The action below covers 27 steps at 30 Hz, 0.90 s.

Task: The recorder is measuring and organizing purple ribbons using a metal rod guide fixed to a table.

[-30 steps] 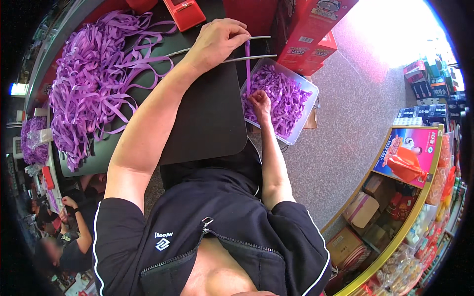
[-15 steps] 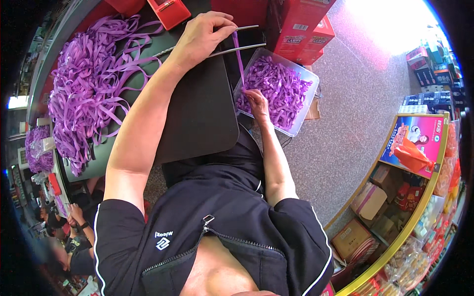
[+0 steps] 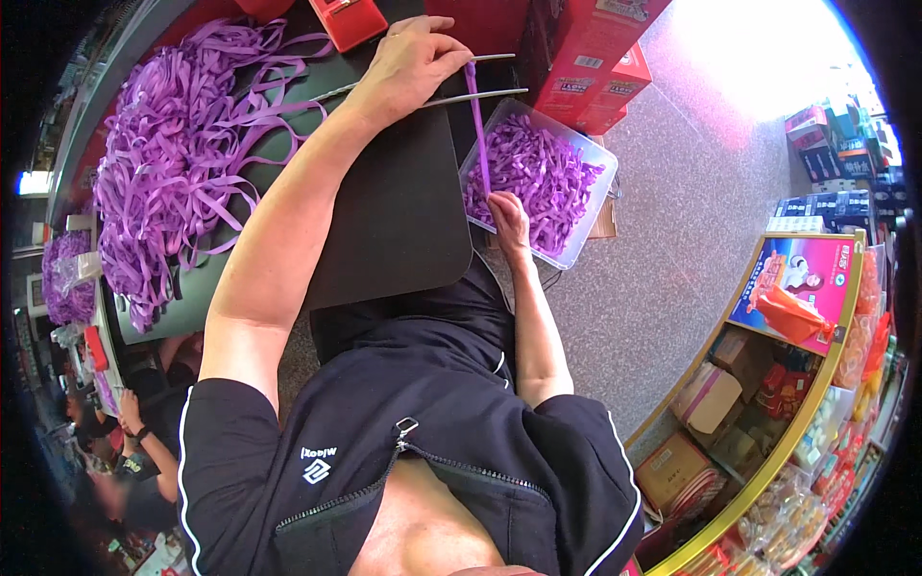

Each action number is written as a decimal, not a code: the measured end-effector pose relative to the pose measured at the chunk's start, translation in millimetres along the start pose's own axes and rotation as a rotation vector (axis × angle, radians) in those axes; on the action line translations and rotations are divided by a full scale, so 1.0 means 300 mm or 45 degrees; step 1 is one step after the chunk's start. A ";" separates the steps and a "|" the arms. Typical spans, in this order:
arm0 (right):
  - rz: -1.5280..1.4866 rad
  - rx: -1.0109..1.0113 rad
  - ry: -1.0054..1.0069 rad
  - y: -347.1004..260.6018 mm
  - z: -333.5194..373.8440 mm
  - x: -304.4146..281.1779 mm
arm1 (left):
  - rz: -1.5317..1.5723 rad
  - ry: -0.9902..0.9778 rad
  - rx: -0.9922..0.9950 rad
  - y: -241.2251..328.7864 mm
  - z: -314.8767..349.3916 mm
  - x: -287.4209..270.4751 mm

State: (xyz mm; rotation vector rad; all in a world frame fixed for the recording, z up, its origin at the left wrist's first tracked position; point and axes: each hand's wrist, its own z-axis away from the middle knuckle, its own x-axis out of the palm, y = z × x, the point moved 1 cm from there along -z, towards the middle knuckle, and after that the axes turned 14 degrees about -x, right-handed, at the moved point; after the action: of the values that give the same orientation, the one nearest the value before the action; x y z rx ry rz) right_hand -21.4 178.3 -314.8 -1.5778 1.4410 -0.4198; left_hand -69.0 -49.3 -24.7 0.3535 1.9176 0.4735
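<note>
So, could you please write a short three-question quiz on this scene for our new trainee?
1. Multiple choice: What colour is the strip stretched between the left hand and the right hand?
A) Red
B) Purple
C) White

2. True or false: The plastic bin is empty.

3. Fill in the blank: In the picture, the large ribbon heap on the dark tabletop lies to the ____ of the bin.

Key:
1. B
2. False; it holds many purple pieces.
3. left
</note>
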 end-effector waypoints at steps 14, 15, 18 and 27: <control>-0.152 0.147 0.057 -0.206 0.168 -0.125 | -0.043 -0.052 -0.107 0.002 0.006 -0.001; -0.103 0.149 0.075 -0.234 0.179 -0.149 | -0.046 -0.044 -0.110 -0.002 0.006 0.000; 0.079 0.105 0.013 -0.313 0.201 -0.230 | -0.059 -0.052 -0.124 0.001 0.005 0.010; 0.310 -0.458 -0.259 -0.792 0.092 -0.431 | -0.054 -0.094 -0.224 0.003 -0.002 0.018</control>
State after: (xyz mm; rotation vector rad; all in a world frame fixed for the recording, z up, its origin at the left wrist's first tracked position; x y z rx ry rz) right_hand 108.2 279.0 -97.8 -1.6394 1.5844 0.1485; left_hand -71.6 -46.1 -28.5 0.2124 1.7929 0.5888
